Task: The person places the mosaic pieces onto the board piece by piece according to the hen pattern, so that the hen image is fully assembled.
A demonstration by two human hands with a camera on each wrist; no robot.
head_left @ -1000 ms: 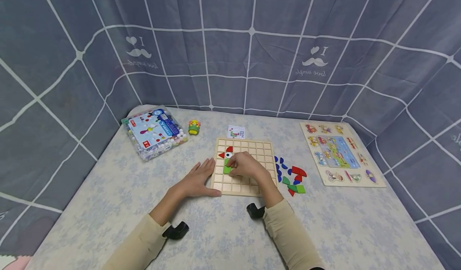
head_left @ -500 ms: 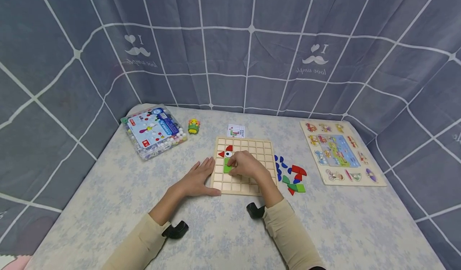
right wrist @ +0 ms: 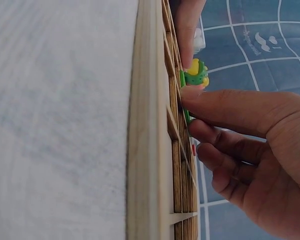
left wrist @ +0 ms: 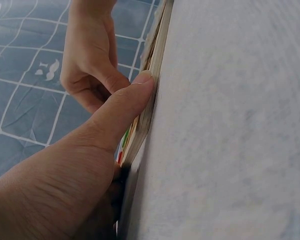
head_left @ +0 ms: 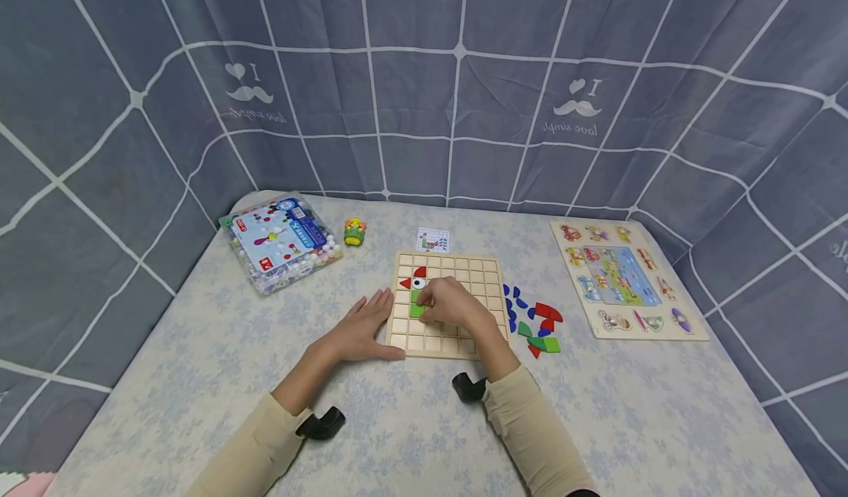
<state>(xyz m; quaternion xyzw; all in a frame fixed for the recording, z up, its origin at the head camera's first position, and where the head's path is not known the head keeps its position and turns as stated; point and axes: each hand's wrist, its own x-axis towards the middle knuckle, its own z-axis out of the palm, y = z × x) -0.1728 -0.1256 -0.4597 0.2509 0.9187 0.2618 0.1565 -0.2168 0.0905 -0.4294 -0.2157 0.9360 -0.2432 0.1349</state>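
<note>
A wooden grid board [head_left: 478, 279] lies on the table. My left hand [head_left: 361, 333] rests beside its left edge, fingers spread, with the thumb touching the board's front edge; in the left wrist view that thumb [left wrist: 127, 102] lies along the rim. My right hand [head_left: 453, 307] is over the board, thumb and index finger pinching a green square tile [right wrist: 183, 79] at the grid. Green tiles [head_left: 416, 311] fill a left column, partly hidden by the right fingertips. Above them are a round-eye tile [head_left: 418, 283], a red triangle [head_left: 405, 283] and a red quarter-circle [head_left: 420, 272].
Loose blue, red and green pieces [head_left: 547, 311] lie right of the board. A pattern card [head_left: 433, 240] sits behind it. Farther out are a peg puzzle [head_left: 623, 283], a small toy figure [head_left: 354, 232] and a clear box of beads [head_left: 281, 243]. A grid-patterned curtain [head_left: 424, 166] stands behind.
Both hands stay almost still, with the right fingertips at the green tiles throughout. The whole head view shifts slightly.
</note>
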